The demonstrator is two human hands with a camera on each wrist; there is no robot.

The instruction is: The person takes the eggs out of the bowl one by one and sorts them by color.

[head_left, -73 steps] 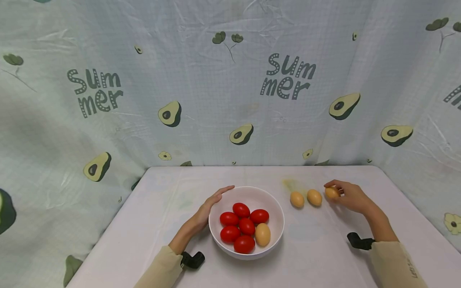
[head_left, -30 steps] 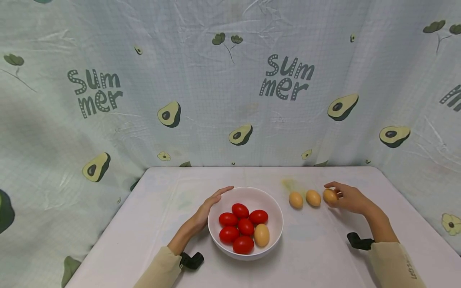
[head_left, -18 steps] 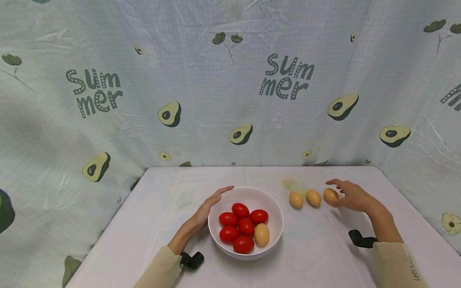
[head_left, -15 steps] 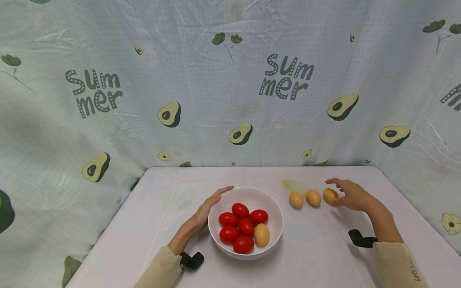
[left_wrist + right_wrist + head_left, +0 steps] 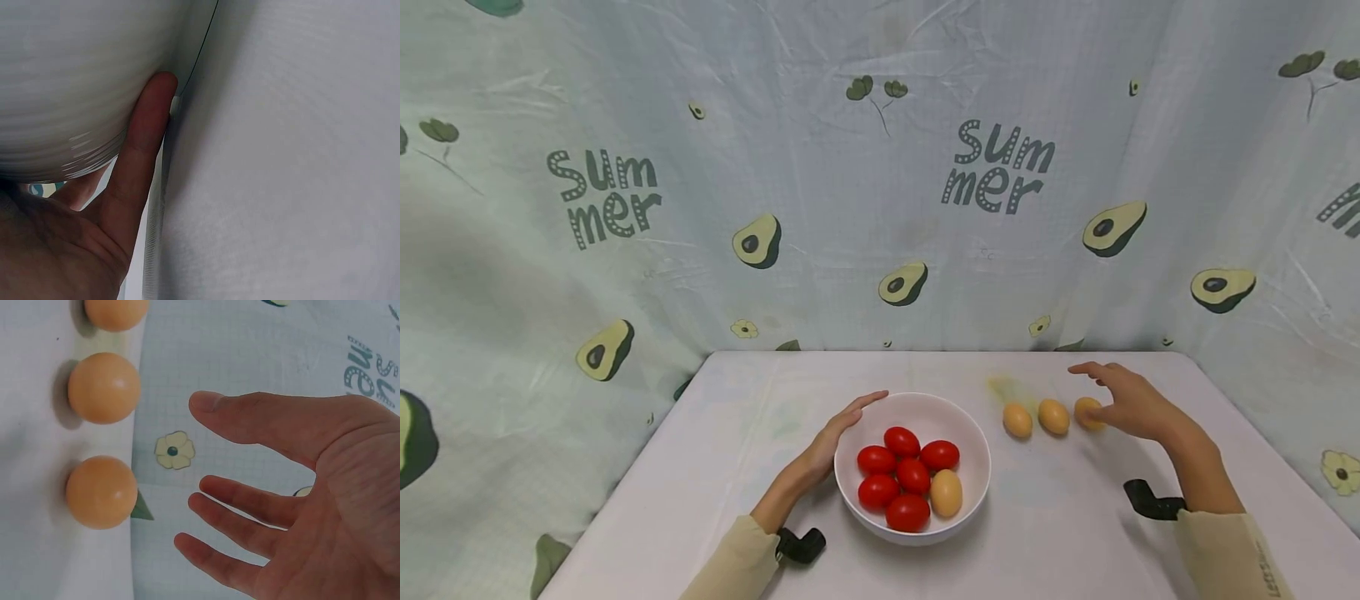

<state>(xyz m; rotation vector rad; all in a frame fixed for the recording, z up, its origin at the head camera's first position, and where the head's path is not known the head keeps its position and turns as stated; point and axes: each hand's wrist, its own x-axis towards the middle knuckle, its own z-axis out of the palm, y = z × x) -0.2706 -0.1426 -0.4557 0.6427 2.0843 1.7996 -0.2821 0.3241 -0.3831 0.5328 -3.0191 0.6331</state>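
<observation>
The smooth tan oval egg [image 5: 1083,409] lies on the white table [image 5: 1052,517], rightmost beside two matching tan eggs [image 5: 1054,417]. Your right hand [image 5: 1127,403] hovers near it with fingers spread, holding nothing. Your left hand [image 5: 832,437] rests, fingers extended, against the round white bowl [image 5: 921,412], where six red oval eggs [image 5: 913,475] and another tan egg [image 5: 946,493] lie.

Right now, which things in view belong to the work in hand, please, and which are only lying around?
Seem to belong:
white bowl, touched by the left hand
six red egg-shaped objects and one light brown egg inside it
three brown eggs on the table, near the right hand

Only surroundings:
avocado-print curtain
black wrist cameras
</observation>
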